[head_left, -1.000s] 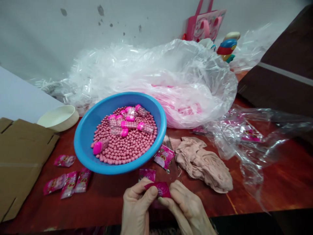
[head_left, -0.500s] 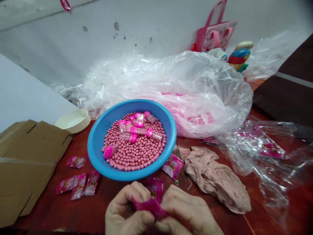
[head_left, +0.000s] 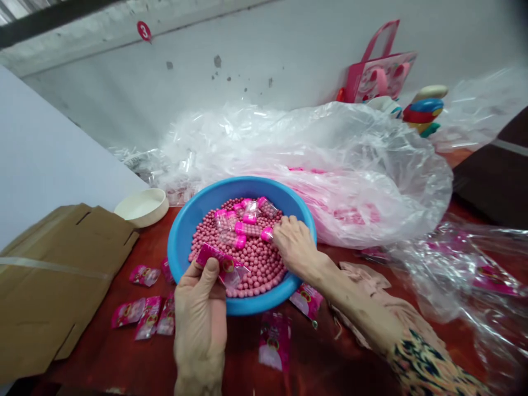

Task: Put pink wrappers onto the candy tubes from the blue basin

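My left hand (head_left: 201,308) is closed on a pink printed sachet (head_left: 223,265), held at the near rim of a blue bowl (head_left: 181,242). The bowl holds a bed of small pink beads (head_left: 256,261) with several clear pink-capped capsules (head_left: 243,219) lying on top. My right hand (head_left: 293,242) reaches into the bowl from the right, fingers curled over one capsule (head_left: 267,234) at its right side. Whether the fingers grip it is hidden.
A large clear plastic bag (head_left: 330,165) lies behind the bowl. Pink sachets (head_left: 144,316) lie on the red table at left and in front (head_left: 272,341). A flattened cardboard box (head_left: 49,280), a cream dish (head_left: 142,207) and a beige cloth (head_left: 367,280) sit around.
Both hands were together near the table edge working on the sachet. Now the left hand holds it up alone and the right hand has reached forward into the bowl.
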